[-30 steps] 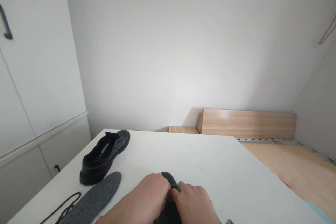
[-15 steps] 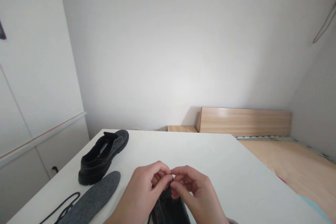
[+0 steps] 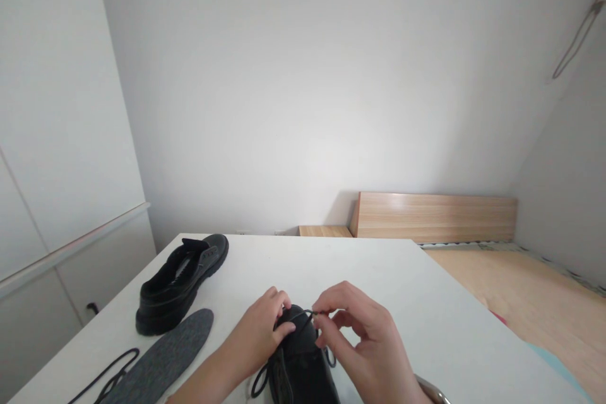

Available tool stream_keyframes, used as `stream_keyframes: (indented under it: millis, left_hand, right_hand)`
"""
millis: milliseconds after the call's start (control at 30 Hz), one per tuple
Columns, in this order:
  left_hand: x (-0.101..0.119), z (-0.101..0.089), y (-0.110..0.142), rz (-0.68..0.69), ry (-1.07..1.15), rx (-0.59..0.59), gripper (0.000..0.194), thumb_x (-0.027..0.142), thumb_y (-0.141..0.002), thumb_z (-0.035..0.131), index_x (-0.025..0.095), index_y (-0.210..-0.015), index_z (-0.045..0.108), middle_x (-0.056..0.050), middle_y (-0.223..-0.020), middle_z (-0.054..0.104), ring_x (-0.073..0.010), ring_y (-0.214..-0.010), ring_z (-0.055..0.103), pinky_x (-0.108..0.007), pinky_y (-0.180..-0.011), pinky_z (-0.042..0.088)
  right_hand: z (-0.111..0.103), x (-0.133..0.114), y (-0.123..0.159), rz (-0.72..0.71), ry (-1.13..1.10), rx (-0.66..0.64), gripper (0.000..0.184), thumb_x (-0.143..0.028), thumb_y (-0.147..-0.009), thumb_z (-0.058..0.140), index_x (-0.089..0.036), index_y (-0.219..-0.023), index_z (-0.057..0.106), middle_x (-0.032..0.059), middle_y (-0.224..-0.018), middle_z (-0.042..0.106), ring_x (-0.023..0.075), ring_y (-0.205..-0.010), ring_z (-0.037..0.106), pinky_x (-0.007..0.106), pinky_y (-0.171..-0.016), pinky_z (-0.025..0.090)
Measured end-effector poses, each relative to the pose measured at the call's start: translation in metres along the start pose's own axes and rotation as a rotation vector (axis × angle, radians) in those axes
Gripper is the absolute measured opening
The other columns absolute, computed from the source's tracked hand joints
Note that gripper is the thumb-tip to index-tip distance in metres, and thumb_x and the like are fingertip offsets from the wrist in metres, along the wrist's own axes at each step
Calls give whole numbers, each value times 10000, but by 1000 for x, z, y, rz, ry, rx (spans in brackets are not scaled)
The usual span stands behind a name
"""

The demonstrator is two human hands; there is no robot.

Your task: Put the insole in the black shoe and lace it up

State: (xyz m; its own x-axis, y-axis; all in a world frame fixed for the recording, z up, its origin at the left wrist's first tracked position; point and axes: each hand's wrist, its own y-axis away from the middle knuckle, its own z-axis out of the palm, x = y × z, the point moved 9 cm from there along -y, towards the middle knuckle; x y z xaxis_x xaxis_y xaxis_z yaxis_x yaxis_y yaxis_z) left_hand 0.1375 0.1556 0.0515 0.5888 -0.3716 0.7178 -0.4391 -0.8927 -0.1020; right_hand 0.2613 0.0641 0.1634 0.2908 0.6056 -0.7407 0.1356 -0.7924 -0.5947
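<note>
Near shoe (image 3: 298,360) sits at the table's (image 3: 426,309) front edge, toe away; left hand (image 3: 258,334) is pressed over the toe, seemingly to steady it, while right hand (image 3: 360,334) pinches the lace (image 3: 303,314) end between thumb and forefinger, drawn taut. Hands are close together, not touching. Second shoe (image 3: 182,281), gray insole (image 3: 165,356) and loose lace (image 3: 106,379) lie well left; the near shoe's heel and eyelets are cut off or hard to make out.
</note>
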Motion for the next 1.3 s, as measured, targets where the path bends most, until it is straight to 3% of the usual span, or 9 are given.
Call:
stream_keyframes:
  millis: [167,333,533,700,800,867,933,1067,1300]
  left_hand:
    - [6,1,-4,49,9,-13,170,73,-727,527,221,-697,448,14,-741,498,-187,-724,487,-299,-705,360]
    - [34,-26,8,63,206,-8,59,210,-933,334,246,-906,372,74,-645,485,-157,-620,558,-259,-635,413]
    - [47,-10,34,30,320,-241,207,350,-925,490,175,-946,599,18,-742,611,-168,-729,578,-264,-683,425]
    - [41,0,48,149,257,-89,780,750,-936,188,196,-960,738,-75,-889,706,-238,-890,629,-340,-872,443]
    - [31,13,51,134,305,-11,756,857,-793,422,246,-1110,734,-96,-1092,708,-304,-1049,608,-405,-987,417]
    - [22,23,49,36,275,39,655,733,-645,745,251,-1089,740,-93,-1147,689,-347,-1115,573,-441,-1013,412]
    - [17,30,46,-53,234,88,537,504,-586,874,248,-1040,747,-85,-1132,687,-358,-1136,561,-458,-1030,407]
    - [22,33,44,-58,228,161,406,305,-597,855,253,-987,753,-70,-1068,713,-340,-1099,593,-476,-1049,402]
    - [15,35,41,41,218,129,416,280,-580,855,245,-982,759,-83,-1060,718,-335,-1079,617,-471,-1020,440]
  right_hand:
    - [-22,-44,-13,-135,-37,85,195,-67,-881,618,-244,-925,686,-5,-848,658,111,-636,646,208,-558,577]
    - [-48,-85,-21,-243,-43,196,237,-49,-883,630,-258,-965,706,-4,-876,671,102,-628,676,187,-566,597]
    - [-63,-112,-21,-252,-93,302,133,-141,-922,666,-268,-945,701,16,-907,670,121,-579,678,246,-550,626]
    - [-74,-137,-25,-356,-207,446,103,-182,-914,716,-282,-929,705,6,-913,681,115,-606,673,224,-531,622]
    - [-67,-143,-39,-350,-265,399,153,-130,-907,707,-282,-916,700,-15,-906,702,105,-632,683,216,-569,630]
    - [-57,-143,-52,-320,-331,325,169,-106,-908,690,-275,-905,693,-33,-874,711,93,-622,684,204,-581,627]
    - [-49,-142,-62,-302,-409,262,161,-106,-909,679,-265,-890,686,-51,-835,711,78,-610,679,181,-576,617]
    - [-47,-145,-78,-261,-460,245,140,-138,-893,691,-267,-841,682,-91,-797,694,42,-589,658,122,-534,572]
    - [-51,-161,-90,-179,-400,297,271,-231,-931,627,-284,-665,638,-125,-717,667,49,-565,659,160,-515,540]
